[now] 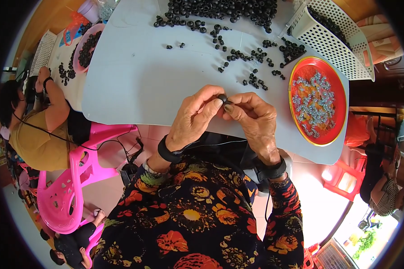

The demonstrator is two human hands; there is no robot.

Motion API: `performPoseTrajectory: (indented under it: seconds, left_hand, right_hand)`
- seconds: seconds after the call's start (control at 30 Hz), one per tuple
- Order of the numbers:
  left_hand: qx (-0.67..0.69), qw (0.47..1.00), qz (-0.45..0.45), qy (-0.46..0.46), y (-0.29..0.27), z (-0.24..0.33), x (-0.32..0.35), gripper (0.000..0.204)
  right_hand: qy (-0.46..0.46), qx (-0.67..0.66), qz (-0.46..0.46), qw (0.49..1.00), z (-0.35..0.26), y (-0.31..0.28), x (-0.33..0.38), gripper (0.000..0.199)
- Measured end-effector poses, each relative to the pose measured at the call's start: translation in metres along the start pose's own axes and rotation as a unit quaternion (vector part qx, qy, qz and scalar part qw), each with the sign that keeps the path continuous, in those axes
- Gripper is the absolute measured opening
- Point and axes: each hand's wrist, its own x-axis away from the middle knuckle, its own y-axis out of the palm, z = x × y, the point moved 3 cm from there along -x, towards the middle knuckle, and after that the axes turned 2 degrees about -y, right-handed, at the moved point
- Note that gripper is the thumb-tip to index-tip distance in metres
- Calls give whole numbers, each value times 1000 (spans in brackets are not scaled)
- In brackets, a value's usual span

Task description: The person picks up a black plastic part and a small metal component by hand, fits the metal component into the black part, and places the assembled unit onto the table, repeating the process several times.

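Have both hands raised over the near edge of the grey surface (121,80), close together, fingers curled. Pinching a small black cap (222,97) between thumb and forefinger of the left hand (195,116), parted no wider than the cap itself. Meeting it with the thumb and forefinger tips of the right hand (258,119), nearly together, just beside the cap; cannot tell whether gripping that same cap or a second dark piece, mostly hidden by the fingertips. Wearing a dark band (168,150) on each wrist and a floral top (193,215).

Can see, beyond the hands, loose pieces (255,81) in black, scattered over the surface and well apart from the cap, thickening toward a large pile (224,10) at the far side. Can see, to the right, a red tray (340,119) with a yellow edge, resting on the surface and holding many silvery bits (316,101). Can make out, past the tray, a white perforated basket (307,29) with black pieces inside.

Can see, off to the left, a pink bowl (79,67) of dark pieces, with more lying loose beside it, and a co-worker (40,134) in brown near a pink chair (51,201).
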Motion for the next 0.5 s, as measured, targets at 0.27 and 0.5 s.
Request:
performPoseTrajectory:
  seconds: [0.27, 0.5]
  left_hand:
    - [-8, 998, 10, 58, 1, -1, 0, 23]
    - [-18, 999, 14, 44, 1, -4, 0, 25]
  right_hand:
    - [-8, 16, 11, 1000, 0, 1, 2, 15]
    - [-31, 35, -9, 999, -4, 4, 0, 15]
